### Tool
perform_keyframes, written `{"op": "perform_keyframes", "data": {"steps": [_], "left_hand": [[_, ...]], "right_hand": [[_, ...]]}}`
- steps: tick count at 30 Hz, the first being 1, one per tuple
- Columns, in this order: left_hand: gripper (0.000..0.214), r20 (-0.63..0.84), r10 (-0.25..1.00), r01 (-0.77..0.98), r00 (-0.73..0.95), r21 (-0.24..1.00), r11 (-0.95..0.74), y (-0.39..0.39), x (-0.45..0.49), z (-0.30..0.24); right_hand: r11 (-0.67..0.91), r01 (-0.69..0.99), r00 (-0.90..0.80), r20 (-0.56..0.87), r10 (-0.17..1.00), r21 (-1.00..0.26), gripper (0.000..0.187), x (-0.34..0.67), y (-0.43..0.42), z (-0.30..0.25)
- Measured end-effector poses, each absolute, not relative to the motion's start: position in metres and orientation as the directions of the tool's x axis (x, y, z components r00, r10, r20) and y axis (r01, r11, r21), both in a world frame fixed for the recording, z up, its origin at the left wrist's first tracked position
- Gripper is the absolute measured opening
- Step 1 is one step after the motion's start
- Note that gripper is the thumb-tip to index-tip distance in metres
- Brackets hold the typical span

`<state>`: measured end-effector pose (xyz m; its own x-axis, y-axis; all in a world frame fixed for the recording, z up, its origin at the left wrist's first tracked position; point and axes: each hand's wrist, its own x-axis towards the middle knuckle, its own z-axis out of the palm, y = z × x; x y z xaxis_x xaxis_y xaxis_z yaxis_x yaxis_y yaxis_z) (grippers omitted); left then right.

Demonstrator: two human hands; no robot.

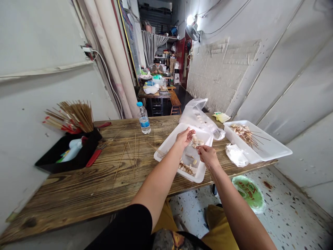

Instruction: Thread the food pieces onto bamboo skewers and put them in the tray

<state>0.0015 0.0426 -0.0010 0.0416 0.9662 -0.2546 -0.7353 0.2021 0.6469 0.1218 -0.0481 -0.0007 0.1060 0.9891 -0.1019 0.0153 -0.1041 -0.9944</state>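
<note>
My left hand is over the far part of a white plastic tray, fingers curled round a pale piece of food. Close by on its right, my right hand is pinched closed on what looks like a thin bamboo skewer, mostly hidden by the fingers. Loose pale pieces lie below the hands in the tray. Threaded food skewers rest at its near end, and bare sticks lean over its left rim.
Loose skewers lie on the wooden table. A water bottle, a plastic bag, crumpled tissue and a second tray with skewered food surround the work. Left stands a black box; a lined bin is below right.
</note>
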Motion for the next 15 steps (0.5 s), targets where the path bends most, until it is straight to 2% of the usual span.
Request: {"op": "perform_keyframes", "data": {"steps": [8,15], "left_hand": [[0.018,-0.252,0.967,-0.749,0.037,0.633,0.194,0.0421,0.0025,-0.0004],[0.018,-0.276,0.961,-0.747,0.033,0.631,0.207,0.0408,0.0026,0.0014]], "right_hand": [[-0.090,0.052,0.121,-0.083,0.989,-0.995,0.014,0.1227,-0.0487,-0.0012],[-0.052,0.110,0.136,-0.036,0.990,-0.993,0.021,0.1222,-0.0472,-0.0060]]}}
